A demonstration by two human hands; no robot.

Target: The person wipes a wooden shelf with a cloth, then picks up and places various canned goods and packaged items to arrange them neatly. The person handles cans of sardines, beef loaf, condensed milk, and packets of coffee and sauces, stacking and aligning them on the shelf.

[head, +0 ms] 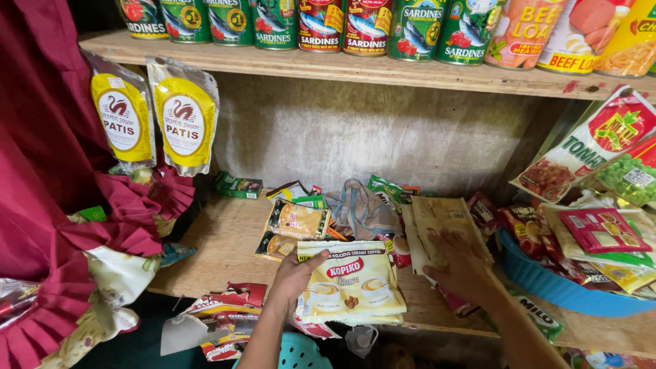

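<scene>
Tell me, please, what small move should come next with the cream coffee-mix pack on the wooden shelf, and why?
Probably slide the coffee-mix pack back. It overhangs the shelf edge, gripped by the left hand, while the right hand presses tan packets flat.

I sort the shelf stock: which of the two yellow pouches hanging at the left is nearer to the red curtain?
The left yellow pouch: its edge is beside the red curtain, while the right yellow pouch hangs farther along the shelf.

Sachets [352,287] on shelf [225,239], basket [547,283] rightward
</scene>
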